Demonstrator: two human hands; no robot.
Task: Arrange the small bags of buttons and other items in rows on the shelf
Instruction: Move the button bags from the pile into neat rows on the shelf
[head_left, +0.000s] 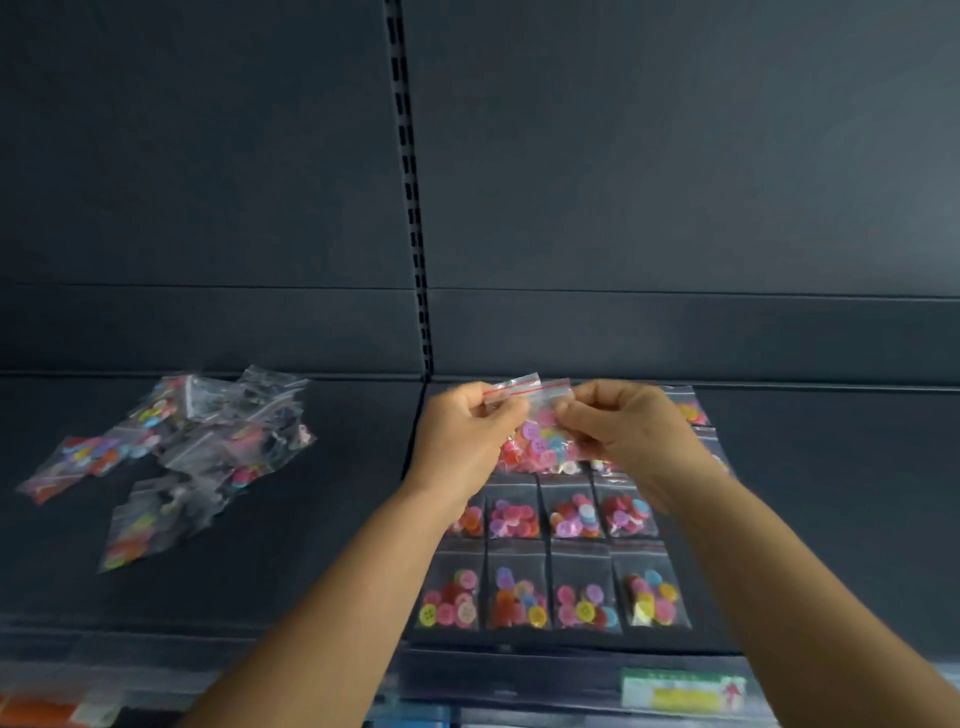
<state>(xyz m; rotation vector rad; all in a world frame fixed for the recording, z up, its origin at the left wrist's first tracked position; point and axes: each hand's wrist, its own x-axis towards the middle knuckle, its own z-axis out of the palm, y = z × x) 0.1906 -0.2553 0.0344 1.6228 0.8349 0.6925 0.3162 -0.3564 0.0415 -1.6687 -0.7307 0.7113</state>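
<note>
Both hands hold clear zip bags of coloured buttons (540, 441) above the dark shelf (337, 519). My left hand (462, 436) pinches the red-striped top edge of one bag, and my right hand (623, 431) pinches the top of another beside it. Below them, small bags of buttons lie flat in neat rows (556, 587) on the right half of the shelf; the rows further back are partly hidden by my hands. A loose, blurred heap of unsorted bags (187, 452) lies on the left half.
A dark back wall rises behind the shelf, with a slotted upright strip (415, 208) at its middle. A green and yellow price label (680, 693) sits on the shelf's front edge. Lower shelves with goods show at the bottom left.
</note>
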